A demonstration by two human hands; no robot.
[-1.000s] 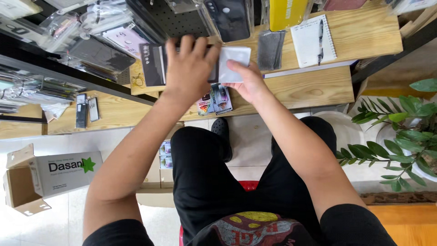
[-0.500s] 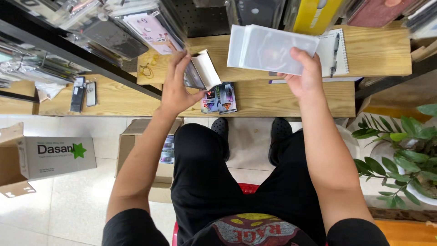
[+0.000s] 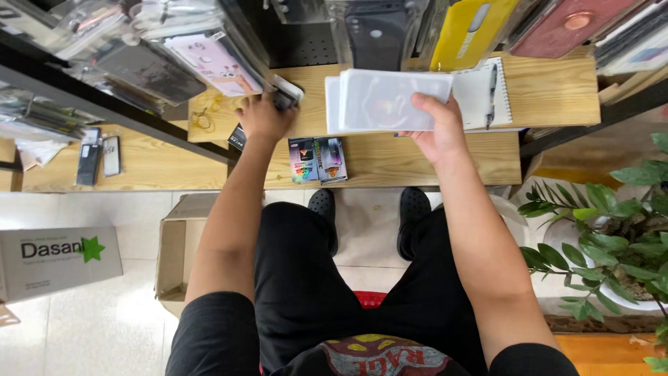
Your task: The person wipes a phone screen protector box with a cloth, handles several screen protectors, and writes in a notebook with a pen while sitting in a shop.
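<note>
1. Hands are working over a wooden shelf [image 3: 550, 90], seen from above; the person is sitting, black shorts and black clogs [image 3: 323, 205] showing below.
2. Right hand [image 3: 437, 132] is holding a stack of clear sleeves [image 3: 386, 101], thumb lying on top and fingers curling underneath; the stack is hanging level above the shelf, just left of a spiral notebook [image 3: 483, 94].
3. Left hand [image 3: 263, 118] is reaching up to the hanging packets at the shelf's left end, fingers closing on a small dark packet [image 3: 287, 94] with a pale edge; how tightly it is gripping cannot be told.
4. Pink case [image 3: 216, 66] in its clear bag is hanging just left of that packet, overlapping other bagged cases.
5. Two small printed boxes [image 3: 317, 159] are lying side by side on the lower shelf board, between the two arms and near the front edge.
6. Yellow case [image 3: 470, 31] and a dark case [image 3: 372, 35] are hanging above the sleeves.
7. Open carton [image 3: 177, 244] is standing on the floor beside the left arm; a white box [image 3: 56, 261] is lying further left; a leafy plant [image 3: 612, 230] is standing at the right.
</note>
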